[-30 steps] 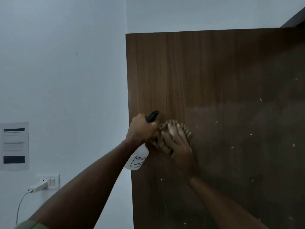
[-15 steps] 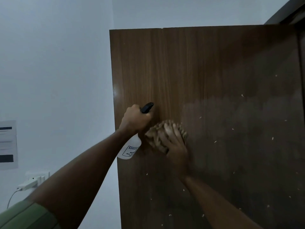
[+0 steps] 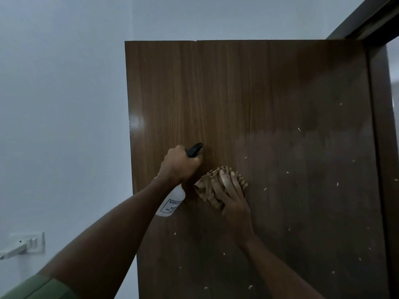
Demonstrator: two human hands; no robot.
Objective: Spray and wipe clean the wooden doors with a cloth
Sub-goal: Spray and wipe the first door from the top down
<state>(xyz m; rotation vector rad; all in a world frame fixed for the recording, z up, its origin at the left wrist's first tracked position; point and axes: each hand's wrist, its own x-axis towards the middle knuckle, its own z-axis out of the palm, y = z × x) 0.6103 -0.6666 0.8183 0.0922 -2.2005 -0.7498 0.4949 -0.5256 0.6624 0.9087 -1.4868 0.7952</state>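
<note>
Door (image 3: 248, 93) upright before me; my right hand (image 3: 234, 203) presses the bunched cloth (image 3: 210, 186) flat-fingered; unwiped specks lie from 3 to 6 o'clock; my left hand (image 3: 178, 165) grips the spray bottle (image 3: 172, 205) at 9.

dim, bluish | glare spot on door (image 3: 135, 123) edge | wide-angle bending

Both bare forearms reach up and forward, converging toward the middle. The left hand (image 3: 177, 167) is curled into a fist, knuckles toward the camera (a green sleeve (image 3: 36, 288) shows at the upper arm, lower left). The right hand (image 3: 232, 201), just right of it and slightly lower, lies flat with fingers (image 3: 224, 180) spread and pressing away.
</note>
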